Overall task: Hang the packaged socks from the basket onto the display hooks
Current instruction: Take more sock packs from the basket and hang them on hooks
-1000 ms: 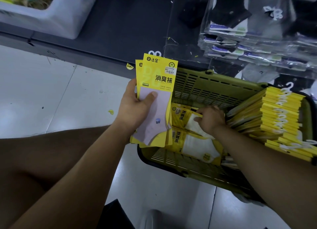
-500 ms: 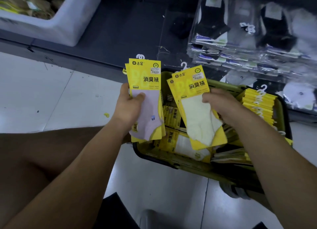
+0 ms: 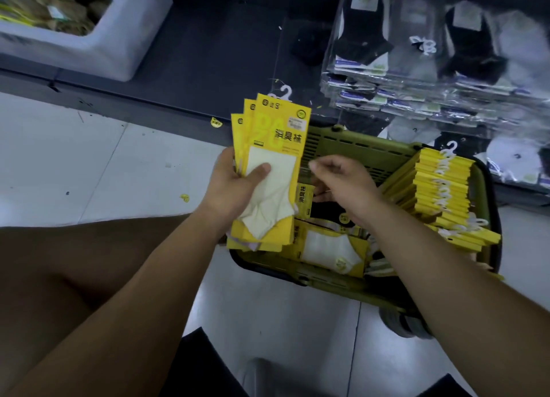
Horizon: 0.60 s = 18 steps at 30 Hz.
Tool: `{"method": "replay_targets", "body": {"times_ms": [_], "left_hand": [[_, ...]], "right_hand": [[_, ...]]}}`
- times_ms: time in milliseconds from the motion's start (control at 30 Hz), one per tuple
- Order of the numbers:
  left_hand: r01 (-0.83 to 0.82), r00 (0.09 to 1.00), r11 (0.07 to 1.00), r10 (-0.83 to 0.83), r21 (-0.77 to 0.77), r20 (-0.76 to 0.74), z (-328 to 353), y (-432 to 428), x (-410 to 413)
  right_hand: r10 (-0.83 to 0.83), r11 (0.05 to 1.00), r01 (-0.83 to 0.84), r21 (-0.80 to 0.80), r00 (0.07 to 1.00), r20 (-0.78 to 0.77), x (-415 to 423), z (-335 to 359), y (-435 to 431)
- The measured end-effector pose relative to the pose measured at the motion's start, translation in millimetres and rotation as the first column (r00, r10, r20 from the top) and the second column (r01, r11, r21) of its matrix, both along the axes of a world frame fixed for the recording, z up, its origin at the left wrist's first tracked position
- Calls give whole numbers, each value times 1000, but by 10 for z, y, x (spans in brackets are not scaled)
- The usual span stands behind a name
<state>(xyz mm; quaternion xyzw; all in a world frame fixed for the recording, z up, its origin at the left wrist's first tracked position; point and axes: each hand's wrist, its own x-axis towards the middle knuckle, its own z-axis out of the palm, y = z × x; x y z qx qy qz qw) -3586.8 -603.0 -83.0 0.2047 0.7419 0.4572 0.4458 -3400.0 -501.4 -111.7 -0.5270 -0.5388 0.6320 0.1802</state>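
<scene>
Above the basket (image 3: 327, 140), the left hand (image 3: 238, 188) grips a fan of sock packs (image 3: 276, 146), thumb pressed on the front one's cream sock, white hooks pointing up. Just beside their right edge the right hand (image 3: 345, 182) hovers with fingers loosely curled, seemingly holding nothing, though blur softens its fingertips. Loose packs (image 3: 327, 244) lie on the basket's floor, and a stack (image 3: 440, 194) leans against its right wall. Bagged socks (image 3: 416, 54) fill the shelf behind.
</scene>
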Motion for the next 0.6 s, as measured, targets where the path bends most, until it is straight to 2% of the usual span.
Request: {"method": "replay_targets", "body": {"times_ms": [33,100,200,267,400,600], "left_hand": [[-30,999,1000,30,1,9,-7,-3,-72],[-65,998,998,65,4,-8,-28,-10,-203],[-58,997,998,60,27,-50,-79,-16,-285],[-34,999,998,35,47,-33,-119,-32,-271],[-23,1000,998,22,66,10,-151,-44,-243],[-29,998,997,25,73,58,-187,-16,-247]], "right_hand": [[21,999,-26,44,994,103,60,-114,13],[172,972,-214,95,927,333,200,-424,2],[431,882,-464,-76,733,526,348,-921,-132],[496,848,-512,-141,669,553,391,-1144,-229],[544,810,-562,-166,616,569,424,-1331,-340],[444,799,-602,-10,579,684,420,-1330,-376]]}}
